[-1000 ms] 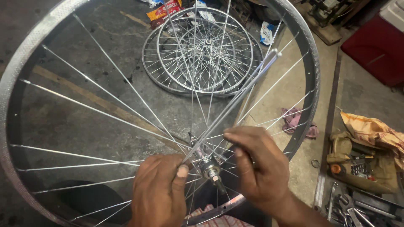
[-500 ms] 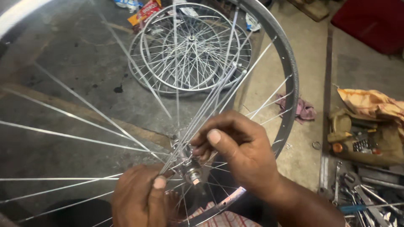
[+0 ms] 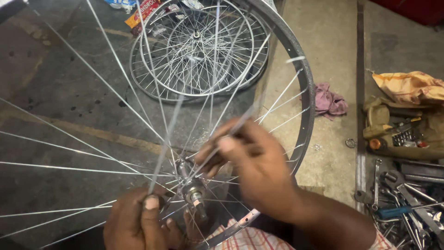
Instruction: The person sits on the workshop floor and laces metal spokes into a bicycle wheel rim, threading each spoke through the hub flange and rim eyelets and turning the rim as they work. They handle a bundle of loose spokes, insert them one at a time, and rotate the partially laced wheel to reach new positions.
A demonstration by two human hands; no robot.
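Observation:
A large silver bicycle wheel rim with thin spokes fills the view, its metal hub low in the middle. My left hand sits just left of the hub, fingers closed around the lower end of a loose spoke that slants up from it. My right hand, blurred, is to the right of the hub and pinches another spoke between thumb and fingers close to the hub flange.
Two finished spoked wheels lie stacked on the concrete floor beyond. A pink rag lies right of the rim. Further right are an orange cloth, a tool pouch and several wrenches.
The view has shifted so the wheel sits further left. My right hand has slid along its spoke, which now slants more steeply. My left hand has stayed by the hub.

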